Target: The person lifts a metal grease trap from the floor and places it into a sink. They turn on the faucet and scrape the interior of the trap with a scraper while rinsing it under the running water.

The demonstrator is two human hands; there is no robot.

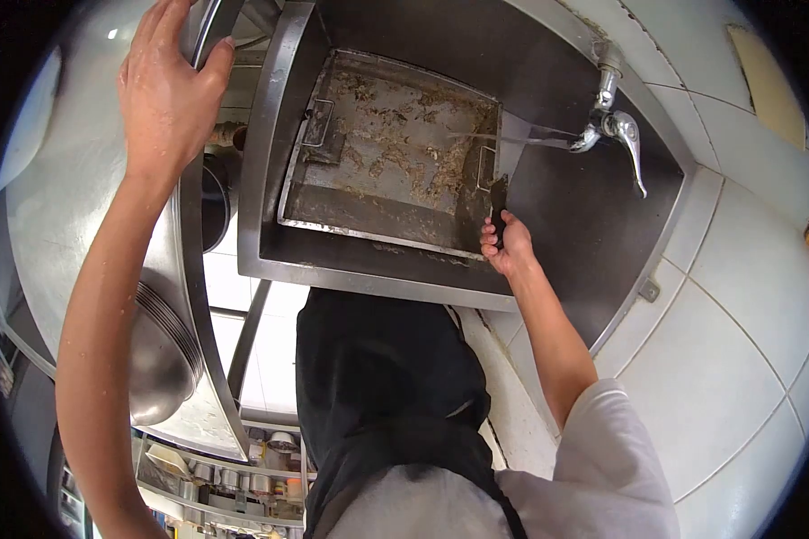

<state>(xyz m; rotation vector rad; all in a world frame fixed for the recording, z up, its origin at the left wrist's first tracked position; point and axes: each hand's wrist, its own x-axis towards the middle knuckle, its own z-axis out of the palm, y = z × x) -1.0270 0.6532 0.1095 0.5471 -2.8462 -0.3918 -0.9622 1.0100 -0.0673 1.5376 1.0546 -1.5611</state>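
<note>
A metal tray (386,193) with wire handles lies in the deep steel sink (566,234), its bottom covered with brown food bits and some water. My right hand (510,242) is closed around a dark object (499,202) at the tray's right edge; what the object is cannot be made out. My left hand (173,85) is wet and rests with fingers apart on the edge of the steel counter left of the sink. From the wall tap (607,126) a stream of water runs left into the tray.
Stacked metal bowls (162,359) stand on the steel counter (63,234) at the left. Below are shelves (234,485) with containers. A white tiled wall (737,296) borders the sink on the right. A black apron (391,368) hangs before the sink's front edge.
</note>
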